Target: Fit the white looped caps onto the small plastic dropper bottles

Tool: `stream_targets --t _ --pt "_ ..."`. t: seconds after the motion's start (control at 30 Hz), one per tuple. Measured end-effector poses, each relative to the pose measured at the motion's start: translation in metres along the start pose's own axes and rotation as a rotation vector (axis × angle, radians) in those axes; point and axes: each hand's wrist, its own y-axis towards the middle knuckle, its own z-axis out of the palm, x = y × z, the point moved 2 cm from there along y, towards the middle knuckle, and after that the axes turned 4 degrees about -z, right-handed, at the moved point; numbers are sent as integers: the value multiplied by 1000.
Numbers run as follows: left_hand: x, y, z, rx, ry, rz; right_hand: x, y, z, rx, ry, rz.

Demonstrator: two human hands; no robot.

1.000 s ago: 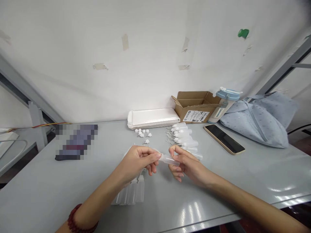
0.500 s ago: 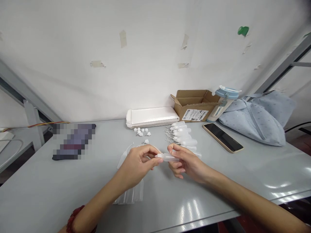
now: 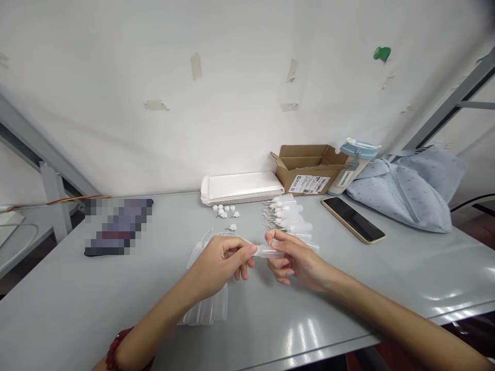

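Note:
Both hands meet above the middle of the grey table (image 3: 77, 304). My right hand (image 3: 296, 260) grips a small translucent plastic bottle (image 3: 268, 251) lying sideways. My left hand (image 3: 222, 263) pinches the bottle's left end with thumb and forefinger, where its cap sits. Under my left forearm lies a row of empty translucent bottles (image 3: 207, 309). Behind the hands are several loose white caps (image 3: 225, 211) and a group of capped bottles with needle tips (image 3: 290, 219).
A stack of white sheets (image 3: 242, 186), an open cardboard box (image 3: 309, 170), a blue-lidded cup (image 3: 353, 162), a phone (image 3: 352, 219) and a light blue bag (image 3: 406, 188) line the back and right. A blurred dark object (image 3: 118, 225) lies at left.
The hands stay together on the bottle. My left fingers have shifted slightly on its left end; the view has moved a little.

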Motion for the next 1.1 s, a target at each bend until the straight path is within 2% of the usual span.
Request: stream_targets --t 0.2,0.3,0.37,0.47,0.53,0.63,0.73,0.93,1.0,1.1 --pt "-2 -5 4 -105 99 133 0 2 0 -20 50 15" --pt "-1 -4 4 -110 92 104 -2 3 -1 -45 -38 -9" --pt "0 -2 2 -111 53 62 -2 2 -3 -105 -273 -109" --pt "2 0 0 -102 -17 4 0 -1 -4 -228 -773 -372" --pt "3 2 0 -58 -91 -61 0 -4 -2 -259 -1011 -548" --pt "5 2 3 19 -204 -192 -1 -8 1 -244 -1193 -755" --pt "6 2 5 33 -239 -233 -2 -11 3 -240 -1266 -854" --pt "4 0 6 -19 -153 -92 -1 -11 0 -294 -1255 -826" --pt "2 -2 6 -64 -84 -15 1 -11 -2 -315 -1189 -767" --pt "3 -4 8 -129 37 53 4 -10 -3 -338 -1044 -604"
